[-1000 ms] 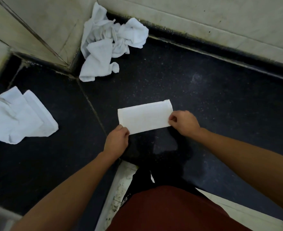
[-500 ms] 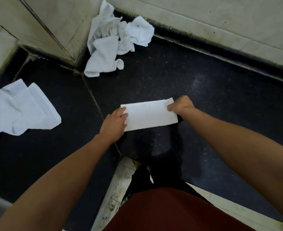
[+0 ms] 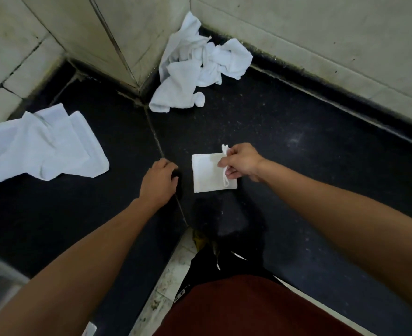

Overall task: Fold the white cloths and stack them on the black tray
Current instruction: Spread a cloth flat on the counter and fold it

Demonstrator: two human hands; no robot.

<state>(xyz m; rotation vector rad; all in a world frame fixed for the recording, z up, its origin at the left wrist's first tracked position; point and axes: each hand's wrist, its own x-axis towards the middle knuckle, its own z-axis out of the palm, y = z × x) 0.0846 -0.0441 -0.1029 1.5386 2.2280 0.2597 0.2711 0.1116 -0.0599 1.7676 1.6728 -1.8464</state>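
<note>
As the cloth [image 3: 206, 174] is pinched by the right hand [image 3: 240, 163] (left hand [image 3: 158, 183] loose, empty), folding seems nearly done and stacking is needed next.

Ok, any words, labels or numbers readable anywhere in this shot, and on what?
None can be read.
Small white print on the black garment at the person's waist: too blurred to read.
Folded white cloth: no text visible.

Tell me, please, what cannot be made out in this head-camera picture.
Head view only:
Folded white cloth: right edge hidden by the right hand pinching it.
Left cloth heap: cut off by the left frame edge.
Left hand: fingertips hidden behind its own back.
Black tray: indistinguishable from the dark counter.
</note>
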